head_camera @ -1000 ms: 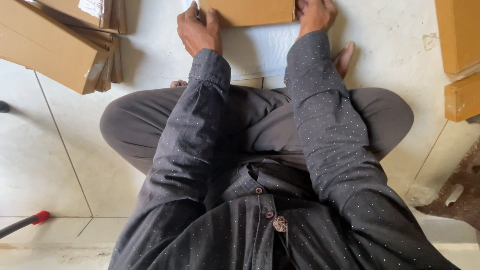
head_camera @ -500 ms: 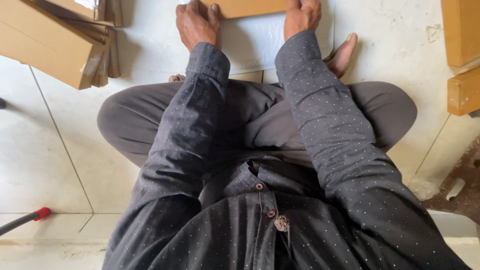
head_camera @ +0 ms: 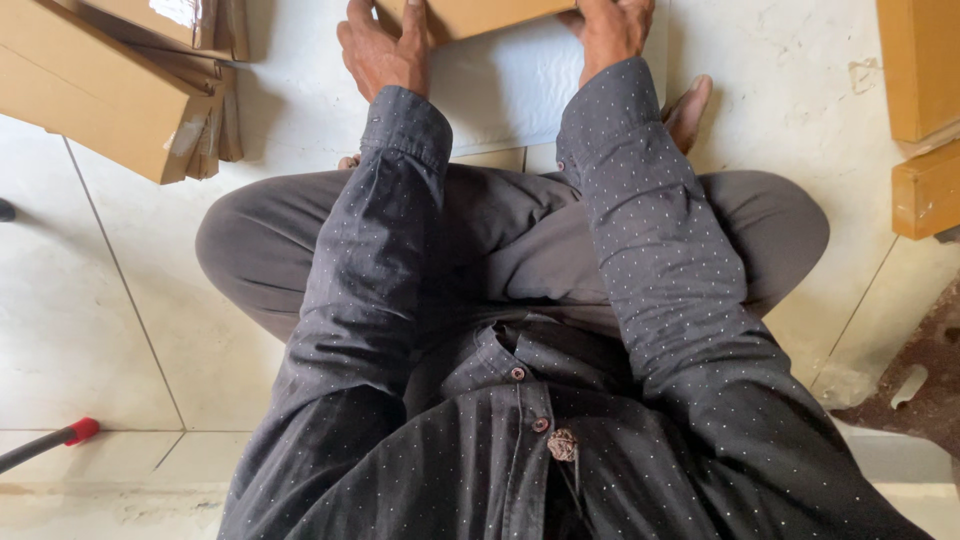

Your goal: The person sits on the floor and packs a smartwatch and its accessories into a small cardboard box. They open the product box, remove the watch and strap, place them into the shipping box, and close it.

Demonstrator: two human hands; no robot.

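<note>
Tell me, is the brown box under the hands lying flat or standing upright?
Flat: the box lies on a white sheet, left hand and right hand on it.

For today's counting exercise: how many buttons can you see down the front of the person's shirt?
3. One button sits just below the collar, a second a little lower on the placket, and a third, knot-like one below that. More may be hidden under the folds further down.

Flat brown cardboard box [head_camera: 478, 15] lies atop a white sheet [head_camera: 510, 90].

Pale tiled floor [head_camera: 90, 330] with dark grout lines; 1 cracked, dirty patch [head_camera: 915, 385] at the right edge.
</note>
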